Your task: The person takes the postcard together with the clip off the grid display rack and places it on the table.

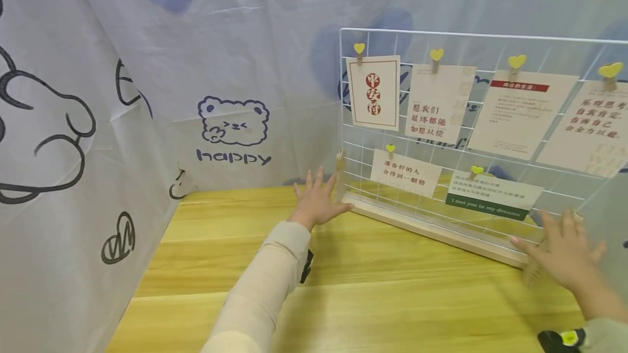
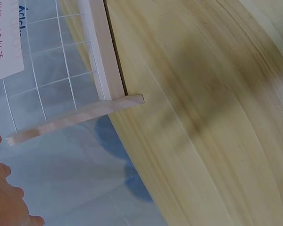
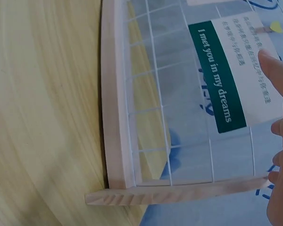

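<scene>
A white wire grid panel (image 1: 365, 140) stands upright in a pale wooden base (image 1: 432, 231) on the table. Cards hang on it from yellow heart clips, among them a white card with red characters (image 1: 374, 93) and a green-and-white card (image 3: 231, 75). My left hand (image 1: 316, 200) is spread beside the panel's left end, its fingers straight and holding nothing. Near the right end, my right hand (image 1: 566, 249) is spread in the same way, close to the wooden end piece (image 3: 179, 194). In the left wrist view, the other wooden end piece (image 2: 75, 120) stands apart from the fingers.
The yellow wood-grain table (image 1: 221, 271) reaches back to a pale cloth (image 1: 162, 59) printed with hearts and cartoon bears. More cloth hangs along the left side. A black strap (image 1: 561, 340) is on the right wrist.
</scene>
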### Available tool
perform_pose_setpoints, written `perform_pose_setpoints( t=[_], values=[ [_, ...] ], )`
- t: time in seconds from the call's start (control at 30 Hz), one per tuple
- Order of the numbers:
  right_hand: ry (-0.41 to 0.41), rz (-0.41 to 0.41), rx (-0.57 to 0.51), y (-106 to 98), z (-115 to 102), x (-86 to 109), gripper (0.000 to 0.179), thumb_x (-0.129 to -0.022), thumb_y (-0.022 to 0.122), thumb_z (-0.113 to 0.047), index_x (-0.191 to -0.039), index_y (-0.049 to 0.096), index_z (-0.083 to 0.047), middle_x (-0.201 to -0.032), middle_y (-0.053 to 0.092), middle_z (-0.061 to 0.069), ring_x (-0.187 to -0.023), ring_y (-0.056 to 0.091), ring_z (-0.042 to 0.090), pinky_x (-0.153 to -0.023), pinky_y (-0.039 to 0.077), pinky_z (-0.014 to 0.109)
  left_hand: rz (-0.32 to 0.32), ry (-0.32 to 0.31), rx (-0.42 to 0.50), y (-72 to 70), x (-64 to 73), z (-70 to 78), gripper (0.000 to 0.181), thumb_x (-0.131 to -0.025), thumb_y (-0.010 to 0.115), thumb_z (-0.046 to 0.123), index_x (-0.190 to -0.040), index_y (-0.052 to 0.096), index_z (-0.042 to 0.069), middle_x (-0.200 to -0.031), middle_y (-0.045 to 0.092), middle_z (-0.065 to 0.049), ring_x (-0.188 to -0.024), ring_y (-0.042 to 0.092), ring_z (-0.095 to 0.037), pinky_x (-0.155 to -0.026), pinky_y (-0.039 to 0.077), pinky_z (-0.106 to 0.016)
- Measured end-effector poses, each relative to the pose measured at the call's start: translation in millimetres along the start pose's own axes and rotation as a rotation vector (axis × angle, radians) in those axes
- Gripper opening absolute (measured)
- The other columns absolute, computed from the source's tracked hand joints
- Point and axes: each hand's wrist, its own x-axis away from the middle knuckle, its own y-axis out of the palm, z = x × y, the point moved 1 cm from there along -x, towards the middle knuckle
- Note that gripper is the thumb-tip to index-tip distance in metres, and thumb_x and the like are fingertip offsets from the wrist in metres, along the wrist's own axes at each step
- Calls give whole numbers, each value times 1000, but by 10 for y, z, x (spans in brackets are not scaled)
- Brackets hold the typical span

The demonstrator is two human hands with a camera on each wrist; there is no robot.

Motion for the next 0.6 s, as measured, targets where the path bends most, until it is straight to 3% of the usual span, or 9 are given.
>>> perform_pose_setpoints(
  t=[0.23, 0.6],
  values=[
    [34, 22, 2, -55, 90, 2, 88, -83, 43, -52, -134, -1, 4, -129, -16, 36, -113, -21, 53, -71, -17, 71, -2, -3, -10, -26, -66, 46, 85, -73, 39, 69, -139, 15, 21, -143, -2, -11, -126, -6, -37, -91, 0, -63],
    [73, 14, -36, -49, 216, 29, 87, -85, 39, -51, -132, -8, 5, -127, -20, 38, -110, -19, 58, -71, -24, 66, -11, 20, -25, -124, -190, 110, 85, -73, 35, 71, -139, 8, 25, -143, -2, -11, -126, -4, -37, -92, -2, -62]
  ],
)
